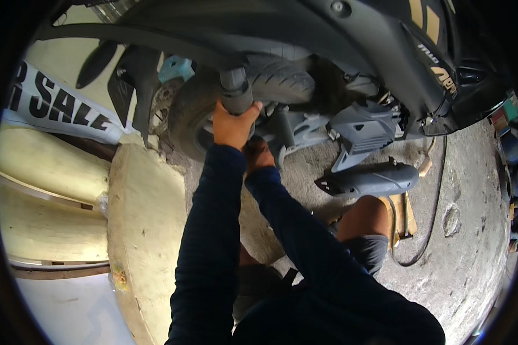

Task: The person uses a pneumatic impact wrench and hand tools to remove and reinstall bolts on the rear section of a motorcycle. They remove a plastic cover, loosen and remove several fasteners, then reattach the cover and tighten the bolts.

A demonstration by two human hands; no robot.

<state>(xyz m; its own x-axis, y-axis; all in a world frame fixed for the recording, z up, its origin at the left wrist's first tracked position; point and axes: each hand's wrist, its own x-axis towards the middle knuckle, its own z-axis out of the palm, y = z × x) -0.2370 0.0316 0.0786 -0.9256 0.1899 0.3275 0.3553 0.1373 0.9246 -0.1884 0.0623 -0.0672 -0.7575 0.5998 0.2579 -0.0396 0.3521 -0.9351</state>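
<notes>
Gripping the lower end of a grey shock absorber [235, 92], the left hand [233, 125] is wrapped closed around its cylinder just beside the rear tyre [253, 86] of a dark scooter [380, 34], seemingly to steady it. The right hand [258, 154] sits lower, close against the grey swingarm casing [305, 129]; whether its grip is closed on anything cannot be told. A loose grey exhaust cover [368, 179] lies on the concrete floor [466, 190] near the person's knee, by flattened cardboard [402, 215]. No containers are visible.
</notes>
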